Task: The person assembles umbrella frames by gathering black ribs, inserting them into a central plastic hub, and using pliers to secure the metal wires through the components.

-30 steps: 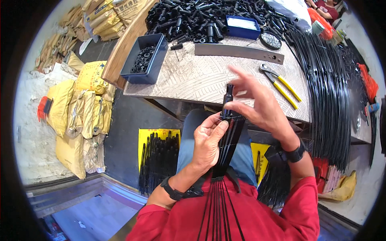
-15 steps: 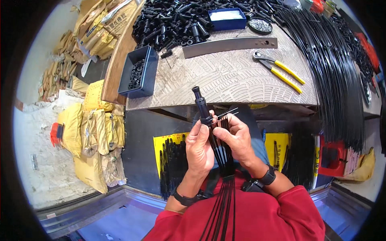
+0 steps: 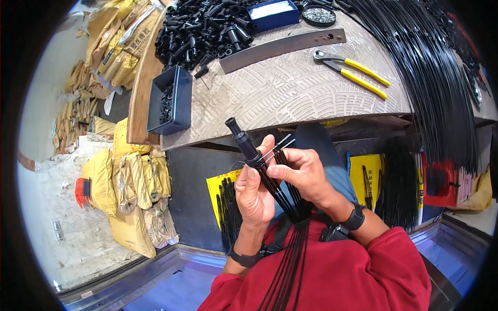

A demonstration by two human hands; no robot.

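Note:
In front of my chest, my left hand (image 3: 254,199) is closed around the collar of a black stepped tube (image 3: 243,141), whose narrow end points up and to the left. Thin black rods (image 3: 290,254), like umbrella ribs, run from the collar down over the red shirt. My right hand (image 3: 310,177) pinches several of these rods at their upper ends, just right of the collar. Pale thin wire ends (image 3: 282,145) stick out above the right fingers. Exactly what the fingertips press at the collar is hidden.
On the bench lie yellow-handled pliers (image 3: 365,83), a flat metal bar (image 3: 282,50), a bin of black rings (image 3: 181,98), a blue box (image 3: 275,22), a round dish (image 3: 319,16) and heaped black tubes (image 3: 202,36). Long black rods (image 3: 415,78) overhang the right edge. Yellow sacks (image 3: 98,179) stand left.
The tube has tilted further left, and my right hand has spread some rods away from it to the right. The whole view has shifted and turned slightly.

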